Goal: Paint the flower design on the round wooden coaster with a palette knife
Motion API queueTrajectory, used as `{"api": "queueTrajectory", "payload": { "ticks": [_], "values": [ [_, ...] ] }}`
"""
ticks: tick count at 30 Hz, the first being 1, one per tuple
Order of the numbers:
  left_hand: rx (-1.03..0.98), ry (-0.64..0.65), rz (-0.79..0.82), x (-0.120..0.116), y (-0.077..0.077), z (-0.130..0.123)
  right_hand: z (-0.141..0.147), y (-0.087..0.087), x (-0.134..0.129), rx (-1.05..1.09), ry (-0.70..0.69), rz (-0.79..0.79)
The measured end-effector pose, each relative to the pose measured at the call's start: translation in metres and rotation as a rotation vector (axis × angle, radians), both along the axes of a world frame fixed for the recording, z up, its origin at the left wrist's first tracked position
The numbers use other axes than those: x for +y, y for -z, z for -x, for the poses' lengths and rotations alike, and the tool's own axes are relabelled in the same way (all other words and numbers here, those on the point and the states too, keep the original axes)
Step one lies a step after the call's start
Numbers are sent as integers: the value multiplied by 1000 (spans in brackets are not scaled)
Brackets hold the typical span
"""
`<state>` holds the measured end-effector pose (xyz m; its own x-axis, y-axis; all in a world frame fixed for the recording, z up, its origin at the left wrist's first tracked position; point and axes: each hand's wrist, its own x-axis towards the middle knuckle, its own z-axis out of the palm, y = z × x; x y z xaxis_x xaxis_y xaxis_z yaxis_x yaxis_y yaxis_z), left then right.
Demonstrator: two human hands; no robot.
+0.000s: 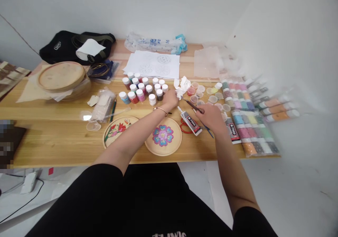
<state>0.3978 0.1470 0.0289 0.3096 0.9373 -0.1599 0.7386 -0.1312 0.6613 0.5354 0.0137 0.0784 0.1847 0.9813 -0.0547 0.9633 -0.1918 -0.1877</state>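
Brush [194, 106] in the right hand's [211, 116] closed grip slants toward crumpled tissue [183, 85] on the surface [71, 142]; the left hand [170, 99] is beside it, fingertips hard to make out, so I cannot tell whether they pinch it. Left forearm [139, 131] hides part of the red-flowered disc [115, 130], a glue tube [191, 123] overlaps scissors [186, 132], and bottles [281, 112] at right blur.

Right hand [210, 116] holds a dark-handled brush [194, 106], tip beside crumpled white tissue [184, 85]. Left hand [170, 99] is at the tissue; finger contact is unclear. White-capped jars [142, 88] stand just beside it. 2 round painted plates [174, 143] lie partly hidden by the left forearm [137, 135]. 2 B-7000 tubes [192, 123] flank the right hand.
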Motion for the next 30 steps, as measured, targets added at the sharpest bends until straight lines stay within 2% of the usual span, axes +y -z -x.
{"api": "queueTrajectory", "payload": {
  "ticks": [6, 14, 21, 30],
  "values": [
    [-80, -82, 38, 2, 3, -4, 0, 7, -8, -1, 48, -75],
    [-263, -215, 198, 4, 7, -12, 6, 15, -6, -23, 36, -146],
    [-546, -313, 412, 2, -6, -18, 13, 18, -7, -37, -9, -185],
    [-869, -432, 556, 3, -21, -20, 23, 38, -7, -31, -103, -245]
  ]
}}
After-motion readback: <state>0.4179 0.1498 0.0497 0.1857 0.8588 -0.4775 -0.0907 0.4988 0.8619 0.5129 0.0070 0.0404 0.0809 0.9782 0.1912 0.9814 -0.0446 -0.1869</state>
